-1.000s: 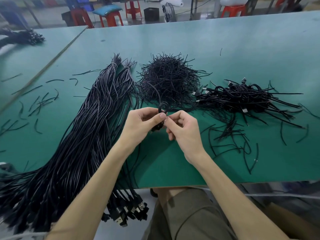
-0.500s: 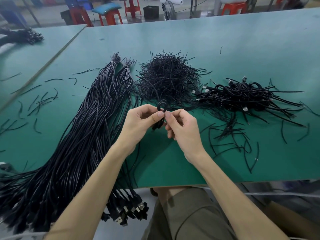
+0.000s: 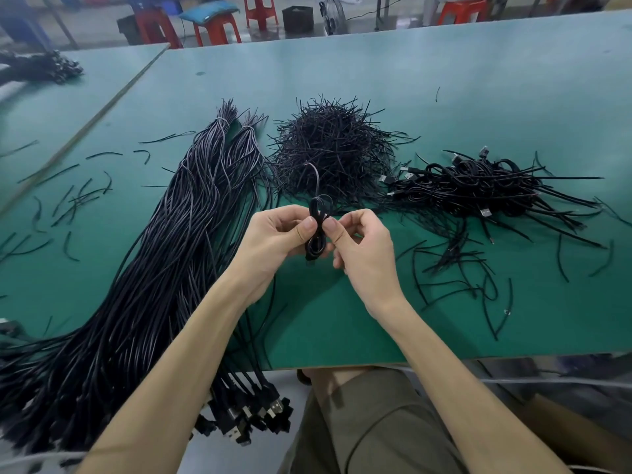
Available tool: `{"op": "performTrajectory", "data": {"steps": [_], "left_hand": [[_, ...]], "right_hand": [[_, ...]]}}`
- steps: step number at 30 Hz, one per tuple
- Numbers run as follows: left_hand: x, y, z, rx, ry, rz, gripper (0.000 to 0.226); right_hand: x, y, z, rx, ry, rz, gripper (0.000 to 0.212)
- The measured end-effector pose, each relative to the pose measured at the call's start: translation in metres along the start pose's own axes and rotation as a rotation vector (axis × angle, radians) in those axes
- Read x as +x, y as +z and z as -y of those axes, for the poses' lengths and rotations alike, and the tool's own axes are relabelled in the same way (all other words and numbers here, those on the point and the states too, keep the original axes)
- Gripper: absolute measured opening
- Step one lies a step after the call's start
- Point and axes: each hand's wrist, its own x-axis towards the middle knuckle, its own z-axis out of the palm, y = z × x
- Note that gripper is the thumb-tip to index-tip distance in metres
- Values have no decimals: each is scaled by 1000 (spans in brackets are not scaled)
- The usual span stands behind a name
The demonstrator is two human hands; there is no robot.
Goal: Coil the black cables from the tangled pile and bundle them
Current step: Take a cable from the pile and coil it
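Right now a small black coiled cable stands upright between both hands, above the near middle of the green bench. It is a narrow, flattened bunch of several thin, glossy loops. Rounded loop ends show above the thumbs, its lower end pokes out below them, and one loose strand curves up from the top toward the far side. The left hand pinches the coil's middle between thumb and curled forefinger. The right hand pinches it the same way from the other side, so the two thumb tips nearly meet across it. To the left lies a long bundle of straight cables, dark with a purplish sheen. It runs from tied far ends near the bench's middle down to the near edge, where its USB plugs with silvery metal ends hang over. Behind the hands is a bristly mound of short black ties. To the right of that mound a heap of coiled cables lies tangled, with a few plugs sticking out and loose ties strewn in front of it. More stray ties dot the left part of the bench. Red stools stand on the floor beyond.
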Motion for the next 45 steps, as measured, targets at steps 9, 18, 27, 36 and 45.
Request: {"op": "performTrajectory", "data": {"steps": [9,18,27,36,45], "left_hand": [[2,5,5,130,-4,-55,22],[2,12,1,295,99,-71,22],[9,7,-16,397,-59,-190,16],[-8,-57,-28,1521,-341,-510,41],[4,-65,-33,1561,-520,-473,45]], "right_hand": [[-3,2,6,6,15,-33,28],[-10,-11,24,-944,-682,-19,32],[17,-67,52,-881,-654,-77,18],[77,-137,37,-1065,-209,-314,28],[69,-131,19,-1126,-211,-268,52]]}}
